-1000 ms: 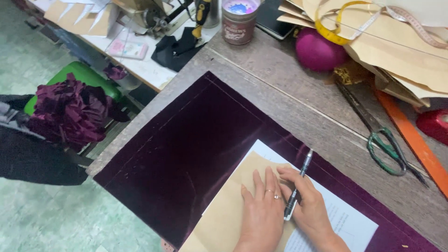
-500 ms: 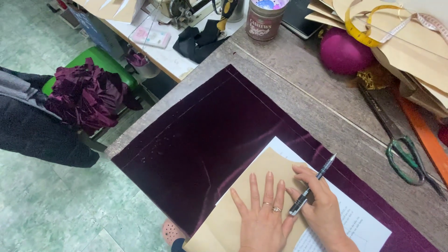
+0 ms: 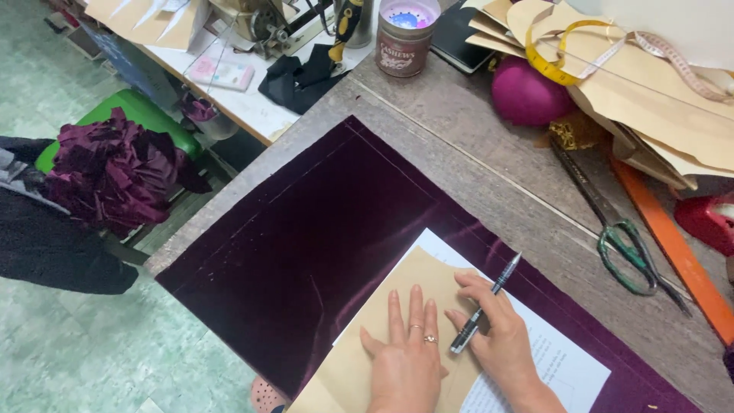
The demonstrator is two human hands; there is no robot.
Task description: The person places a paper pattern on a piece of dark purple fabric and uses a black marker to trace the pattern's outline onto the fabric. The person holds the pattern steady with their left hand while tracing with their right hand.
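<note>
My left hand (image 3: 407,353) lies flat, fingers spread, on a tan paper pattern piece (image 3: 397,294). The pattern rests on a white printed sheet (image 3: 566,367), and both lie on dark purple velvet fabric (image 3: 306,237) spread over the grey worktable (image 3: 489,160). My right hand (image 3: 501,329) sits just right of the left one and grips a black and silver pen (image 3: 484,304), its tip down against the paper near my left fingers.
Green-handled scissors (image 3: 623,241) and an orange ruler (image 3: 673,248) lie to the right. A magenta ball (image 3: 527,92), tan patterns with a yellow tape measure (image 3: 581,46) and a round tin (image 3: 405,34) stand behind. A green stool (image 3: 141,111) with bunched velvet (image 3: 115,168) is left.
The view has shifted, so the table sits further right and lower in frame. Both hands stay on the pattern, with the pen held at nearly the same angle.
</note>
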